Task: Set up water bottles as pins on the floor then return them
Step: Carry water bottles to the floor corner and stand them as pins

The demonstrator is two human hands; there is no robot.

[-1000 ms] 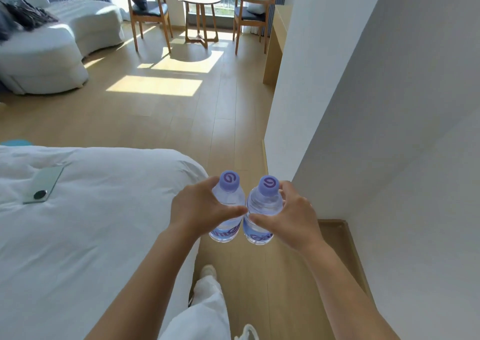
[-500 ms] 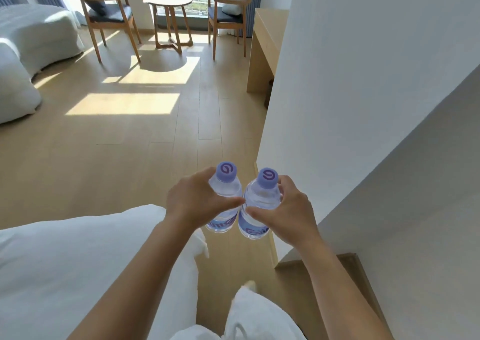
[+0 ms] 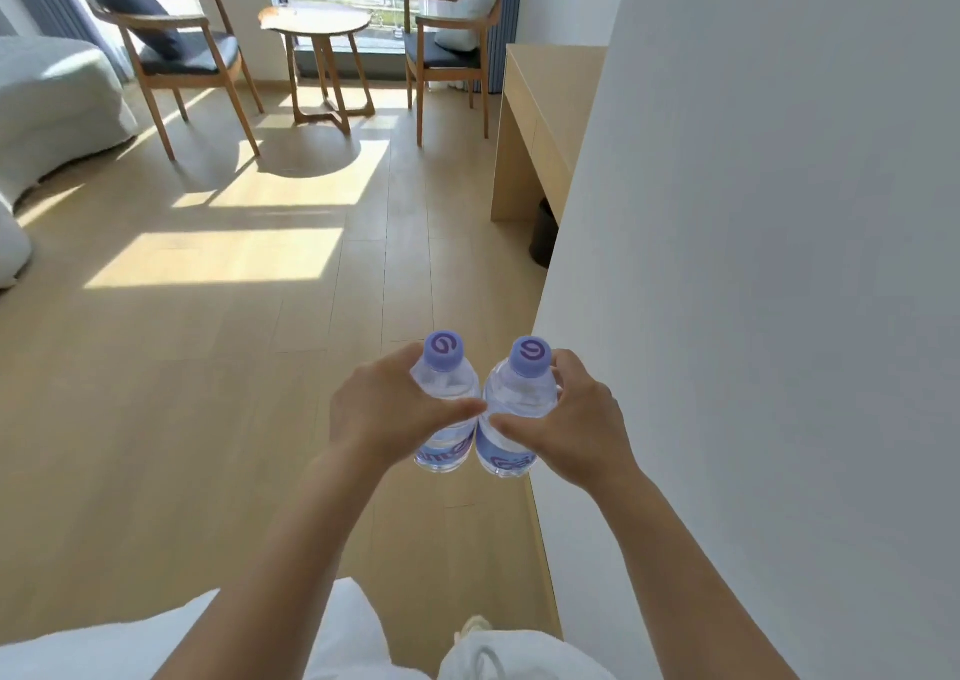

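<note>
The left hand [image 3: 384, 409] is holding the left bottle [image 3: 445, 404], and the right hand [image 3: 563, 427] is holding the right bottle [image 3: 517, 406]. Each hand's fingers are curling round the upper body of its bottle, with the thumb lying across the front. Both bottles are upright above the floor [image 3: 208, 393], at the centre of the view, side by side and touching or almost touching; I cannot tell which. The hands are covering much of each bottle, so only a part of the purple label print at the bottom is showing and the words are not readable. The purple caps are fully showing. At 6 o'clock, white trousers and one shoe [image 3: 472, 627] are cut off by the lower edge. At 12 o'clock a round tabletop [image 3: 314, 19] is standing between two chairs. At 3 o'clock a white wall [image 3: 779, 264] is hiding part of a desk [image 3: 545, 102], and a dark object below the desk is half hidden.
</note>
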